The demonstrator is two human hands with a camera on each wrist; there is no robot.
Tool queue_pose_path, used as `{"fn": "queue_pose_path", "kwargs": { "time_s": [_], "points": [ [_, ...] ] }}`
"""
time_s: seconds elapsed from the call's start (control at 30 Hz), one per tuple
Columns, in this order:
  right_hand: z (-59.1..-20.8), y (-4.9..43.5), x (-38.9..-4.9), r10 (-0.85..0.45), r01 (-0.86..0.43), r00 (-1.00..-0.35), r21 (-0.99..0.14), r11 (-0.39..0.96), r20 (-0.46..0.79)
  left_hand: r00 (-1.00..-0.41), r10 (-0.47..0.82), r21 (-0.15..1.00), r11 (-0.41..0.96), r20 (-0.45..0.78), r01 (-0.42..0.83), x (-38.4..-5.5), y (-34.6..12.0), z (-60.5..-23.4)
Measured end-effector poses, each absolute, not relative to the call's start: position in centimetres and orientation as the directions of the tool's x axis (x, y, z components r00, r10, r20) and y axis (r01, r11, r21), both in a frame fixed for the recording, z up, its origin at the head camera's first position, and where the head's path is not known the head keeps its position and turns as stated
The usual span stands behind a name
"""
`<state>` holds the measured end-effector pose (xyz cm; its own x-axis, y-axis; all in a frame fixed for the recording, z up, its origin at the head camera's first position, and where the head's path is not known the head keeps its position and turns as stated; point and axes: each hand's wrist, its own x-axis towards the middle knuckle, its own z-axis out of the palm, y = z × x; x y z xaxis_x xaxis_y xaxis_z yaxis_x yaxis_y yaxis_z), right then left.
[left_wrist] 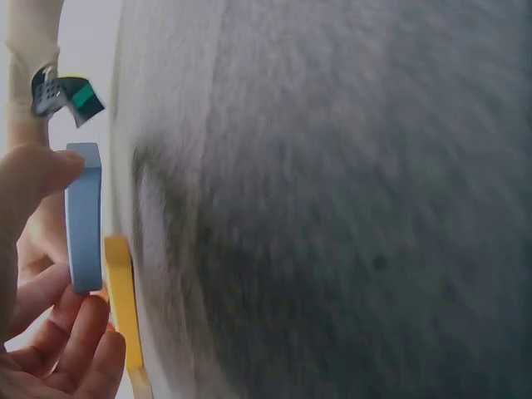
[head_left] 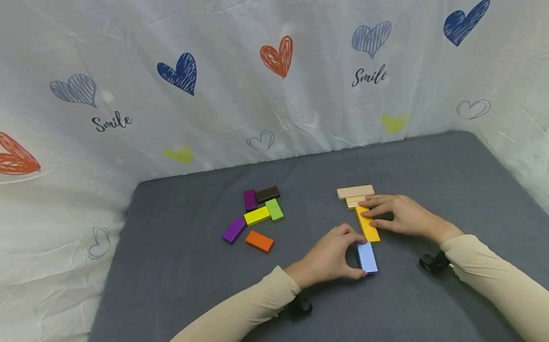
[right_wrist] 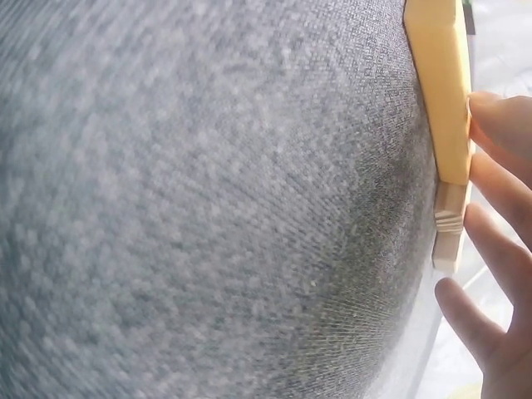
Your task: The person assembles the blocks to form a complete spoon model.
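My left hand [head_left: 329, 255] pinches a light blue block [head_left: 367, 258] by its two ends, thumb at the near end and fingertips at the far end. In the left wrist view the blue block [left_wrist: 84, 220] appears raised off the cloth. My right hand [head_left: 404, 216] rests its outstretched fingertips on a yellow-orange block [head_left: 368, 225], seen also in the right wrist view as a long yellow block [right_wrist: 445, 91]. Beyond it lie a striped wooden block [head_left: 355, 202] and a plain wooden block [head_left: 355, 191], end to side.
Left of the middle, a loose cluster holds a dark purple block [head_left: 250, 200], a dark brown block [head_left: 267, 194], a green block [head_left: 274, 210], a yellow block [head_left: 257, 215], a violet block [head_left: 234, 230] and an orange block [head_left: 259, 241]. Grey cloth [head_left: 167, 243] covers the table; a printed curtain [head_left: 227, 118] hangs behind.
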<state>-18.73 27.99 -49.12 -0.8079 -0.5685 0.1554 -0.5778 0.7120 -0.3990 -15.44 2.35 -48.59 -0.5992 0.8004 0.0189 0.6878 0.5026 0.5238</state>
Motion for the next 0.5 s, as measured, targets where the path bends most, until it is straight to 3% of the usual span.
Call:
{"fn": "queue_pose_path", "kwargs": {
  "time_s": [0.23, 0.5],
  "points": [
    [-49.2, 28.0, -18.7, -0.568, -0.578, -0.807, -0.414, 0.703, 0.161, -0.596, 0.802, 0.429, 0.525, 0.041, 0.735, -15.1, 4.1, -48.7],
    [-49.2, 28.0, -18.7, -0.561, -0.569, -0.813, -0.415, 0.71, 0.155, -0.607, 0.793, 0.396, 0.543, 0.047, 0.74, -14.9, 5.0, -49.5]
  ]
}}
